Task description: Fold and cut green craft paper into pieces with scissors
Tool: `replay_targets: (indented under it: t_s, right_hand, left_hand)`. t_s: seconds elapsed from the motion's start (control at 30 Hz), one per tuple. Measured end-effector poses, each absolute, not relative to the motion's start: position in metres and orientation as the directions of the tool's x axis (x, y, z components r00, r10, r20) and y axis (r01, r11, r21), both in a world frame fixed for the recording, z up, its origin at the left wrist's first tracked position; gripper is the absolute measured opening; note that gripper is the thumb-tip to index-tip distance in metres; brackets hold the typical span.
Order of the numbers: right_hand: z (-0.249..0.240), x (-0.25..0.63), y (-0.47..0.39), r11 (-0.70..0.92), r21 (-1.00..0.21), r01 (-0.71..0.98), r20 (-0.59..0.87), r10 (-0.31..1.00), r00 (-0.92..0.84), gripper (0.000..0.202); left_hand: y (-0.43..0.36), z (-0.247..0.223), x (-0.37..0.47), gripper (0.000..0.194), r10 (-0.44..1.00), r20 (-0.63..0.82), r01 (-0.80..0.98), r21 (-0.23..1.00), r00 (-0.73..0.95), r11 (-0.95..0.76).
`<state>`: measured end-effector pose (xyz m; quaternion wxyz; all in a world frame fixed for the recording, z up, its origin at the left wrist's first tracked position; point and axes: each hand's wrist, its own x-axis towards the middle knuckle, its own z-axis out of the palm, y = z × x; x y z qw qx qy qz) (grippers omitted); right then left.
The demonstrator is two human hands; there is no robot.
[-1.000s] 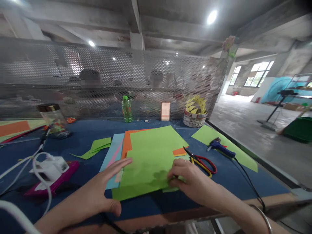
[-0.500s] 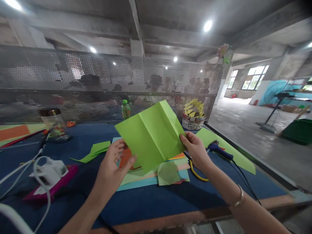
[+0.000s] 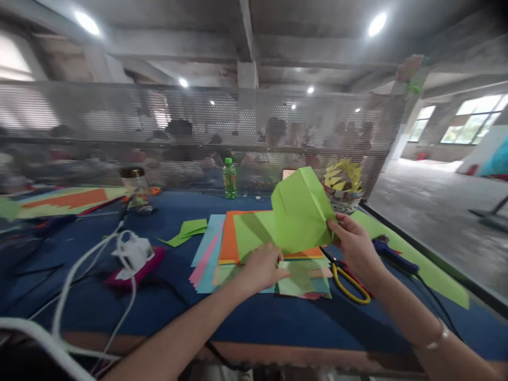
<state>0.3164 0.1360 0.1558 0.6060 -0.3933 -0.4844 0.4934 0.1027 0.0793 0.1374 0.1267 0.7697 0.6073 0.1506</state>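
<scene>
My right hand (image 3: 355, 241) pinches the right edge of a creased green paper sheet (image 3: 304, 211), raised and tilted above a paper stack. My left hand (image 3: 264, 267) is low over the stack, beside the sheet's lower left corner. Its fingers are bent and the thumb stands apart from them. Beneath lie another green sheet (image 3: 254, 227), orange paper (image 3: 228, 243), blue paper (image 3: 202, 254) and smaller pale green pieces (image 3: 296, 280). Yellow-handled scissors (image 3: 351, 288) rest by my right wrist.
At right, a blue glue gun (image 3: 397, 256) lies by a long green sheet (image 3: 444, 280). A basket (image 3: 345, 201), a green bottle (image 3: 229, 180) and a glass jar (image 3: 137, 193) stand at the back. White cables and a magenta power strip (image 3: 138, 270) occupy the left.
My left hand has moved right and down over the paper stack. The green sheet has turned and its left side now curls. The camera view has swung left.
</scene>
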Motion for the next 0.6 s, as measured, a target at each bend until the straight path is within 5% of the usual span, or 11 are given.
replay_targets:
  t_s: [0.43, 0.6]
  right_hand:
    - [0.165, 0.315, 0.122, 0.015, -0.904, -0.428, 0.083, 0.986, -0.142, 0.030]
    - [0.171, 0.306, 0.113, -0.058, -0.861, -0.506, 0.058, 0.976, -0.210, 0.029]
  left_hand:
    - [0.064, 0.167, -0.063, 0.021, 0.984, 0.063, 0.963, 0.228, -0.164, 0.145]
    - [0.066, 0.155, -0.037, 0.049, 0.959, 0.222, 0.971, 0.199, -0.178, 0.134]
